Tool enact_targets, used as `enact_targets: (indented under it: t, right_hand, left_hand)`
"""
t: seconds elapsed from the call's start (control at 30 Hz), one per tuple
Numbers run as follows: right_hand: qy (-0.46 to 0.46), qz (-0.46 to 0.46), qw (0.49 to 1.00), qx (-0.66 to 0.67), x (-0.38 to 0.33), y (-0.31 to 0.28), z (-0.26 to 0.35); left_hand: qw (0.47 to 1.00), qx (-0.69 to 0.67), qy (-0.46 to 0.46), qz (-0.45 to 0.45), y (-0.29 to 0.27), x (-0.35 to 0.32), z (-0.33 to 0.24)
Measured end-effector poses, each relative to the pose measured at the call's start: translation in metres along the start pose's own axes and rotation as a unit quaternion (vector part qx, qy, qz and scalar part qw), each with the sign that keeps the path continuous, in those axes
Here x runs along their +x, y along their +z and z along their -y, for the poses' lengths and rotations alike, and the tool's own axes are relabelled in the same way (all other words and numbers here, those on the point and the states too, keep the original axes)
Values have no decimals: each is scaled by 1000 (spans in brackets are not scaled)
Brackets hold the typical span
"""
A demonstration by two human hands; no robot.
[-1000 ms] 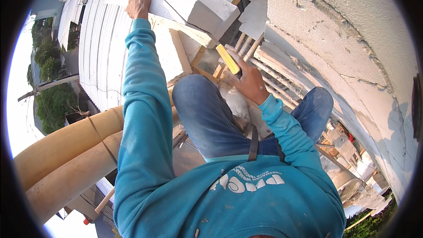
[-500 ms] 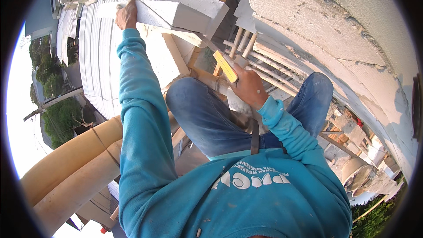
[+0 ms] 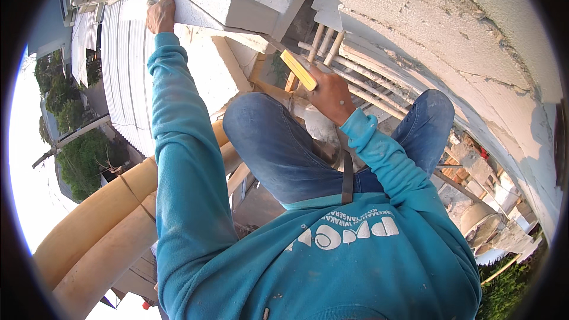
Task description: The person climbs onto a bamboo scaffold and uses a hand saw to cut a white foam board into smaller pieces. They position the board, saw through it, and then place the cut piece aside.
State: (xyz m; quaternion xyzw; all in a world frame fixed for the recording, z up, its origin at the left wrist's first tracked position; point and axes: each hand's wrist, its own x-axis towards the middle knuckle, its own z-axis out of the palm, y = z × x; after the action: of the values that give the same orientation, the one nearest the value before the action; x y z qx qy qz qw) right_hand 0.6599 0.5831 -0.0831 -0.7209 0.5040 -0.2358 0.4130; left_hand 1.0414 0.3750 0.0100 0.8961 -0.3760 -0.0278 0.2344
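Note:
A pale lightweight-concrete block (image 3: 256, 14) lies across other blocks at the upper left. My left hand (image 3: 160, 13) is closed over the block's far-left end. In my right hand (image 3: 332, 96), fingers wrapped round its yellow handle (image 3: 299, 70), is a hand saw. The saw's thin blade (image 3: 274, 42) runs up and left into a slanting dark line across the block; much of the blade is hidden there. Just below sits another pale block (image 3: 216, 74), close to my bent knee (image 3: 255, 115).
A rough block wall (image 3: 438, 29) rises on the right. Bamboo poles (image 3: 367, 86) lie between it and my legs. Thick bamboo rails (image 3: 98, 225) cross at the lower left, with a corrugated metal roof (image 3: 127, 77) beyond. A round container (image 3: 477, 219) stands among rubble at the right.
The saw and my right hand have moved a little forward, toward the block. My left hand keeps its hold on the block's end. The whole view has shifted slightly.

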Motion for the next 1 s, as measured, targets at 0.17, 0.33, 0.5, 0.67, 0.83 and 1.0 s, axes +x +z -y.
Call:
enact_targets:
  t: [0.17,0.33,0.5,0.67,0.83,1.0]
  right_hand:
    - [15,-12,1000,19,-108,-35,-29]
    - [-9,-8,1000,-28,-29,-16,-24]
    - [17,-8,1000,-7,-10,1,-10]
    - [29,-16,998,44,-112,-35,-34]
    - [17,14,999,-26,-30,-22,-31]
    - [31,-19,999,-4,-17,1,-15]
  left_hand:
    - [999,33,-18,-27,-5,3,14]
    - [999,39,2,-23,1,0,10]
    - [1000,-3,-7,-11,1,2,7]
    - [999,22,-11,-42,-1,-1,22]
    - [999,27,1,-28,2,-3,6]
    - [1000,-18,-7,18,-1,1,9]
